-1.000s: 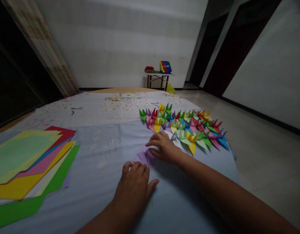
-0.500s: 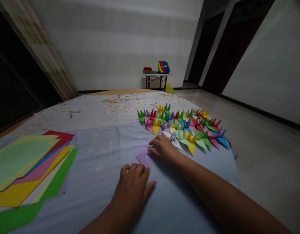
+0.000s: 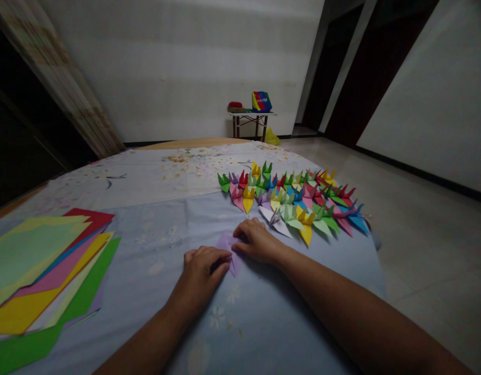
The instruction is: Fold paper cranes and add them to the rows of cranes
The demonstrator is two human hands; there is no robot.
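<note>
The left hand (image 3: 204, 268) and right hand (image 3: 258, 240) are half curled, fingertips touching the folded purple paper (image 3: 224, 240), to the left of the paper cranes (image 3: 288, 212) and nearer; whether they pinch it cannot be told; uneven pressure might skew a crease.

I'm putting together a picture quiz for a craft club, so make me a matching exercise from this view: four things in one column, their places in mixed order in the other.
Things
1. Purple paper
2. Folded paper cranes
3. Pile of coloured sheets
4. Yellow bag

Places
A. On the floor, by the small table
B. On the left side of the cloth-covered table
C. Between the left hand and the right hand
D. On the right side of the cloth-covered table

Pairs: 1-C, 2-D, 3-B, 4-A
</note>
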